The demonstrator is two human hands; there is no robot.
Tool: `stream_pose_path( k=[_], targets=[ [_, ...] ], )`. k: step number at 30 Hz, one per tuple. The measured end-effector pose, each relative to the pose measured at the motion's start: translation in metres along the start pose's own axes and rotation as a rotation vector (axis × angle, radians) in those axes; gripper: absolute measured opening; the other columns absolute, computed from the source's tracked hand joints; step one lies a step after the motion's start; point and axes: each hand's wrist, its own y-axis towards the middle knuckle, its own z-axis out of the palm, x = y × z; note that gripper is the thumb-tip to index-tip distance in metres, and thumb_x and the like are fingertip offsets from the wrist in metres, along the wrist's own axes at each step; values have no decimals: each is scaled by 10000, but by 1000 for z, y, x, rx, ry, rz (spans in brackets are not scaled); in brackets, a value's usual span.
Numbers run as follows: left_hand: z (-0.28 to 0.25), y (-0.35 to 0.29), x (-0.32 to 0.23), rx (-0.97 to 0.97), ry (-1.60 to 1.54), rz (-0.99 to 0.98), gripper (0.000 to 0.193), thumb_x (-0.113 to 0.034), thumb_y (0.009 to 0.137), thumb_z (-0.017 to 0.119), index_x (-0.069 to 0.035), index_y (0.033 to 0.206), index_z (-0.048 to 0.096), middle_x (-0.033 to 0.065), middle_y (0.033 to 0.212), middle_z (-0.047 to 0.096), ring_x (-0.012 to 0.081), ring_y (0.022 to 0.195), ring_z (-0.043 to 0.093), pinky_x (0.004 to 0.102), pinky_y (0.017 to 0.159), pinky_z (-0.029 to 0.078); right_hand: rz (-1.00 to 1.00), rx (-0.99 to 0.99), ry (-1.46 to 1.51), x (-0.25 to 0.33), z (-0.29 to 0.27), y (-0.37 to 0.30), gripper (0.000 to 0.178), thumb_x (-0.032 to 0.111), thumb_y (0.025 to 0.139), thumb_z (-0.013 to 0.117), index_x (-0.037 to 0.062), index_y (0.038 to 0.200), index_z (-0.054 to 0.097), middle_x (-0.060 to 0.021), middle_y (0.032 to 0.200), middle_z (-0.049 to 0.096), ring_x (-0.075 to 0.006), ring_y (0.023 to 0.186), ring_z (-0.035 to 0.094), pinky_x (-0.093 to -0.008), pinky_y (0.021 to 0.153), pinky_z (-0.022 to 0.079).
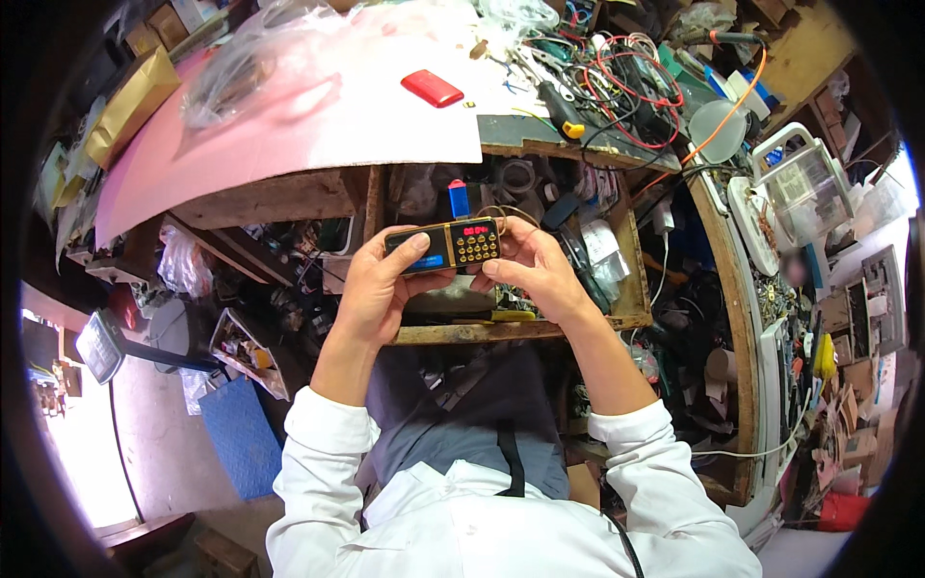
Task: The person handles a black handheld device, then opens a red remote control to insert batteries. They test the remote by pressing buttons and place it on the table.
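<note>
Between my two hands is a small black and gold portable radio with a lit red display and rows of gold buttons. My left hand grips its left end, thumb lying on the front face. At the right end, my right hand holds the edge with thumb and fingers. A blue USB stick with a red tip stands up from the radio's top edge. Beside the right fingers a thin brownish cord loops near the top right corner. An open wooden drawer full of parts lies beneath the hands.
Pink sheeting covers the bench, with a red case on it. Tangled wires and a black-yellow screwdriver crowd the bench's right. A clear plastic box stands farther right. A blue board leans at lower left.
</note>
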Motion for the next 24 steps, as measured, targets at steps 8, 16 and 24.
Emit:
stream_pose_path(
  k=[8,16,24],
  targets=[
    [2,0,-3,3,17,-14,334,-220,998,664,49,1189,608,172,1024,724,262,837,748,378,761,654,29,23,10,3,2,0,455,20,906,730,-18,1306,517,-63,1049,692,-125,876,678,-281,785,558],
    [2,0,-5,3,-21,-18,339,-232,999,671,45,1184,603,163,1015,724,253,815,744,370,739,652,-28,44,2,3,0,-1,532,-9,864,781,-23,1323,513,-73,1100,688,-123,917,674,-278,832,563],
    [-1,2,-3,11,-53,-30,355,-311,1027,633,28,1128,601,151,978,724,233,772,739,360,702,650,-81,50,81,1,1,-2,587,-19,844,795,-12,1351,500,-88,1135,669,-143,1001,659,-293,829,579]
  ],
)
